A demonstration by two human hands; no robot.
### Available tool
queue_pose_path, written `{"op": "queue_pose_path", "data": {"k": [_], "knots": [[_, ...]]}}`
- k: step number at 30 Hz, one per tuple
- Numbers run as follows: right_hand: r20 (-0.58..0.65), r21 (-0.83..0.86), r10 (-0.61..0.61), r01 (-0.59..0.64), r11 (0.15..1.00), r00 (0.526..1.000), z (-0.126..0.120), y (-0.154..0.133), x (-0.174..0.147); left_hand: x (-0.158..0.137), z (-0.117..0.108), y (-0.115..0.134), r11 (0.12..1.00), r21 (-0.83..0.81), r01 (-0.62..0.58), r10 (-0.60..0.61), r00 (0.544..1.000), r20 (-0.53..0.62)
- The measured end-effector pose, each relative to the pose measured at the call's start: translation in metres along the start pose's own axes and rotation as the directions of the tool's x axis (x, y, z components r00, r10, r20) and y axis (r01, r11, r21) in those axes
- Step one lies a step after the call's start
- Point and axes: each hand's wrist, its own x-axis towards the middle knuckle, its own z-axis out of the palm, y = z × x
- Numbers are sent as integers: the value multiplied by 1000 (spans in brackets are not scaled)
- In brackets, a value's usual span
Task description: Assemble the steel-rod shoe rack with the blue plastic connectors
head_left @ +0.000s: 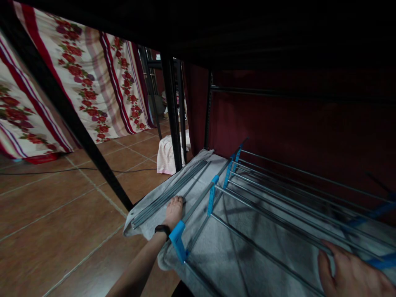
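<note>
A rack of thin metal tubes with blue plastic connectors (212, 196) lies over a grey blanket (229, 247). My right hand (349, 268) is at the lower right, its thumb and fingers closed around one of the rack's tubes. On the left, my left hand (175, 210), with a dark band at the wrist, rests on the blanket beside the rack's near side rail. Its fingers are closed at the lower end of a single metal rod (198, 178); the grip itself is partly hidden. Several loose grey rods (170, 194) lie bundled along the blanket's left edge.
Black metal frame posts (173, 111) stand at the left and back, beneath a dark surface overhead. A dark red cloth (293, 123) hangs behind. Flowered curtains (89, 82), a brown tiled floor (62, 206), a black cable (93, 169) and a whitish cloth (167, 154) are at the left.
</note>
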Motion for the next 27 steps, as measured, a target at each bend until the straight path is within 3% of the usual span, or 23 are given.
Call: {"op": "queue_pose_path", "data": {"k": [5, 11, 19, 24, 27], "knots": [[44, -82, -10, 14, 997, 999, 1, 1, -5, -6, -4, 3, 997, -59, 41, -39, 999, 34], [90, -74, 24, -17, 997, 996, -4, -8, -1, -5, 10, -7, 978, -201, 54, -60, 998, -26], [119, -40, 66, -61, 997, 991, -10, -18, 5, 1, 19, -10, 982, -187, 33, -42, 998, -47], [120, -6, 63, -63, 998, 991, -13, -19, 9, 5, 16, -19, 941, -324, 96, -102, 995, -2], [126, 11, 71, -73, 997, 989, -12, -19, 9, 4, 9, -27, 898, -434, 79, -106, 994, -38]]}}
